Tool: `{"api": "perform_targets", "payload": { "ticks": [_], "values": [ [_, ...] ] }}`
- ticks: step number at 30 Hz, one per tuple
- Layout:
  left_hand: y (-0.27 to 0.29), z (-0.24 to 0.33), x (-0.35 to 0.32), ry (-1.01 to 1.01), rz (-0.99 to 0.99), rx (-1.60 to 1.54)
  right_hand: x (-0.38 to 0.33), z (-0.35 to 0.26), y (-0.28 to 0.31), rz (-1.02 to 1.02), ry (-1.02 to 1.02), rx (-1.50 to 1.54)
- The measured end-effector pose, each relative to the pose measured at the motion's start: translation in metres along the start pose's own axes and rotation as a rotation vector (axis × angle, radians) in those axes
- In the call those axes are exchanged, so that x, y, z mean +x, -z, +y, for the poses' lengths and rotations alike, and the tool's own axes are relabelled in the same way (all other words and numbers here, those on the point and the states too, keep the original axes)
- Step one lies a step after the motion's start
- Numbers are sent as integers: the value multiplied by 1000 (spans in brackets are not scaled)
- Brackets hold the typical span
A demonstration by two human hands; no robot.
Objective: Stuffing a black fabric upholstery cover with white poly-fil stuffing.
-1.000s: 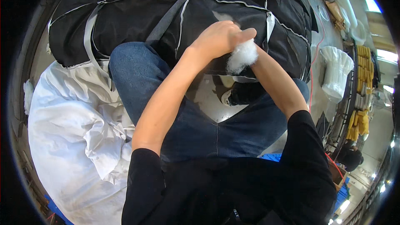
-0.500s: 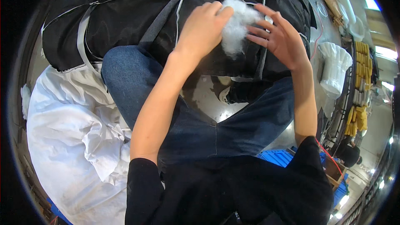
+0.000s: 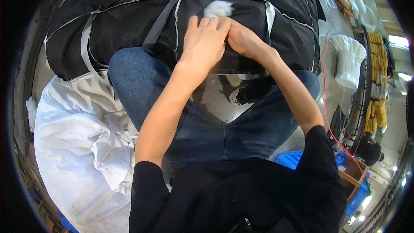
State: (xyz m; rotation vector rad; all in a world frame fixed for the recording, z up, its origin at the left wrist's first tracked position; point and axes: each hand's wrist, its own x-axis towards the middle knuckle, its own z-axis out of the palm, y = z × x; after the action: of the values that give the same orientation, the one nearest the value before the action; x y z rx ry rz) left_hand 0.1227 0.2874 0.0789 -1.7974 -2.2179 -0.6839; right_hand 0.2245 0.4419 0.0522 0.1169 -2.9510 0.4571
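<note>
A small tuft of white fibre stuffing [image 3: 218,8] shows just beyond my fingertips, in front of the large black fabric piece [image 3: 125,26] with white piped seams. My left hand [image 3: 203,41] is closed on the near side of the tuft, back of the hand up, fingers bent. My right hand [image 3: 245,39] meets it from the right, its fingers pressed together against the left fingers and the tuft. The hands hide the lower part of the stuffing. Both thumbs are mostly out of sight.
A big white cloth sack [image 3: 82,133] bulges beside my left leg. To the right stand a plastic-wrapped white bundle [image 3: 348,60], stacked yellow rolls [image 3: 376,56] and a blue crate [image 3: 289,159]. A red cable [image 3: 324,99] runs down the right side.
My right hand has swung left from its spread pose and closed in against the left hand. The stuffing has shifted left and looks much smaller, bunched between the hands.
</note>
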Motion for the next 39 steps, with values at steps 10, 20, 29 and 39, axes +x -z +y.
{"api": "perform_targets", "payload": {
  "ticks": [10, 20, 29, 39],
  "values": [
    [3, -11, 8, -115, -10, -92, 21, 20, -20, -299, 97, -283],
    [-5, -15, 0, 28, -25, -110, -29, -28, 79, -339, -330, 523],
    [-13, 9, -7, 19, -49, -26, 14, -17, 18, 154, -6, 242],
    [0, 7, -5, -186, 38, -123, 65, -4, -12, -277, -496, 61]
  ]
}}
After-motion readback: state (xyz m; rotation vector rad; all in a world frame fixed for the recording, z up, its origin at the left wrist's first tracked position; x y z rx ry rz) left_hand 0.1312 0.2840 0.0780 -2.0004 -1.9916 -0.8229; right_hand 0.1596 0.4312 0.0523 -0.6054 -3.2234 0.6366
